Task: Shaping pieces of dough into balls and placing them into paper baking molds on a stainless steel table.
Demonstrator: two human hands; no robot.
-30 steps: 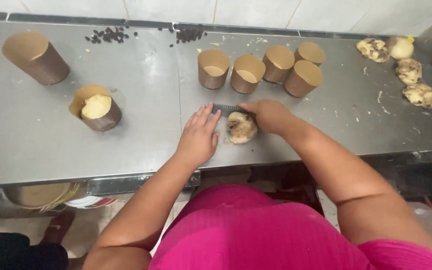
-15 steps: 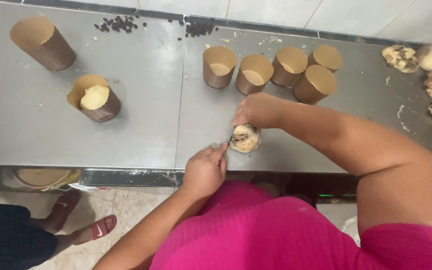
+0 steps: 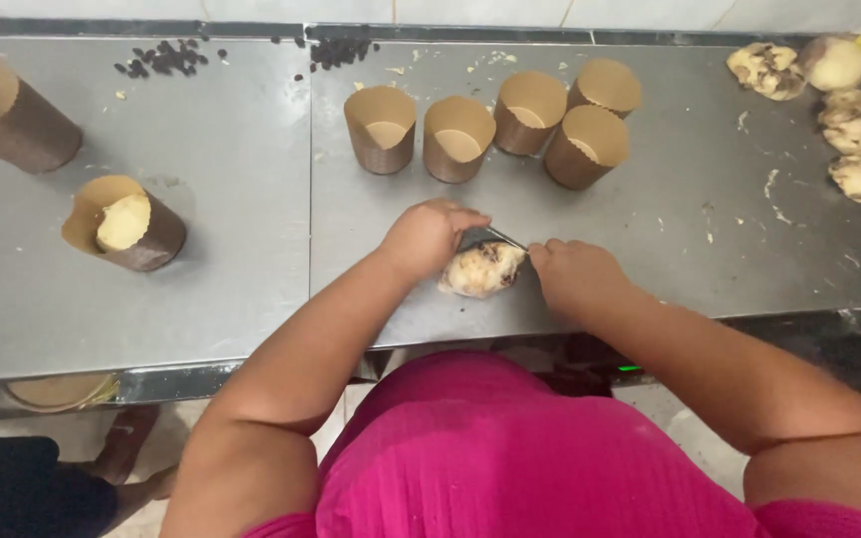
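A pale dough lump (image 3: 478, 271) studded with dark chips lies near the front edge of the steel table (image 3: 241, 299). My left hand (image 3: 430, 234) is curled at its far left side, closed over a thin metal scraper (image 3: 495, 238) that lies along the top of the dough. My right hand (image 3: 575, 274) sits at the dough's right side, fingers closed, with its fingertips pinching the blade's right end. Several empty brown paper moulds (image 3: 460, 134) stand just behind.
A brown mould filled with dough (image 3: 127, 224) stands at the left, and a stack of moulds (image 3: 12, 115) lies further back. Chocolate chips (image 3: 161, 58) are scattered by the wall. Several dough lumps (image 3: 854, 120) rest at the far right. Another person's foot (image 3: 122, 463) shows below.
My left hand has come up from the table's front edge to the far side of the dough. My right hand has moved from above the dough to its right side.
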